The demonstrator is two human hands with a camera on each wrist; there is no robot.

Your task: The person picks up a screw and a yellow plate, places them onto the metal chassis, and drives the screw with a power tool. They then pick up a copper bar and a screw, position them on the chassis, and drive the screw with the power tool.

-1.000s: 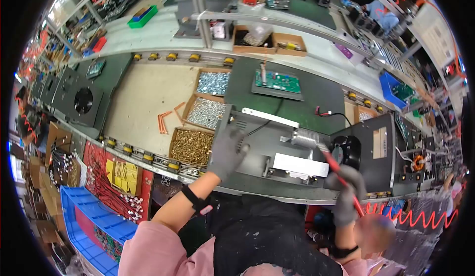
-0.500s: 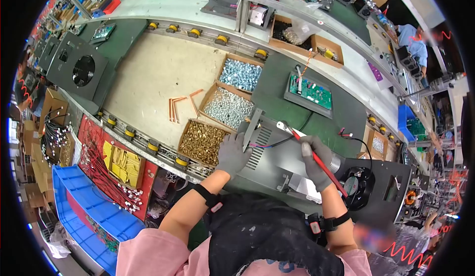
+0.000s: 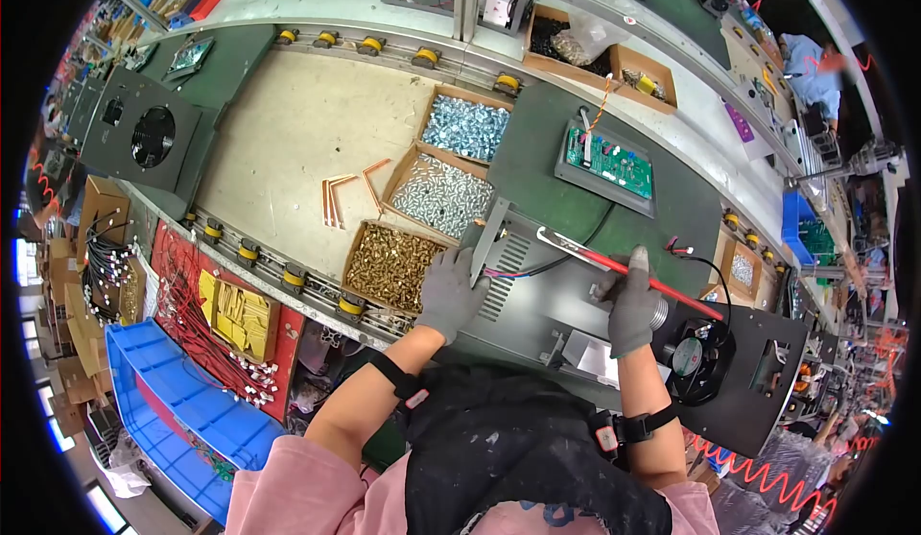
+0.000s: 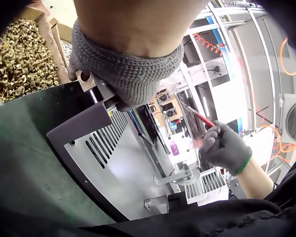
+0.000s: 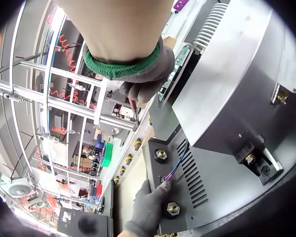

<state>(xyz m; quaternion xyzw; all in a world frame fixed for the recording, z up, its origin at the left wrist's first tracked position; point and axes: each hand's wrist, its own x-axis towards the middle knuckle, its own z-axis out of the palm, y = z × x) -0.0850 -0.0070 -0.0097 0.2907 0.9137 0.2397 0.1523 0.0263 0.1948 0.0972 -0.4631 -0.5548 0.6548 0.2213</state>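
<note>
A grey metal chassis with slots lies on the bench. My gloved left hand grips its upright end plate, beside a blue and purple cable; in the right wrist view this cable reaches the plate by the left fingertips. My right hand holds a red-handled tool above the chassis, its pale metal head pointing left. The left wrist view shows the right hand curled round the red handle, raised off the chassis.
Boxes of brass, silver and bluish fasteners stand left of the chassis. Behind it lies a green circuit board. A black fan is at the right, a blue crate at lower left. Copper-coloured strips lie beside the boxes.
My left hand has moved onto the end plate. My right hand has brought the tool from the fan side over the chassis and turned its head left. The head view has shifted.
</note>
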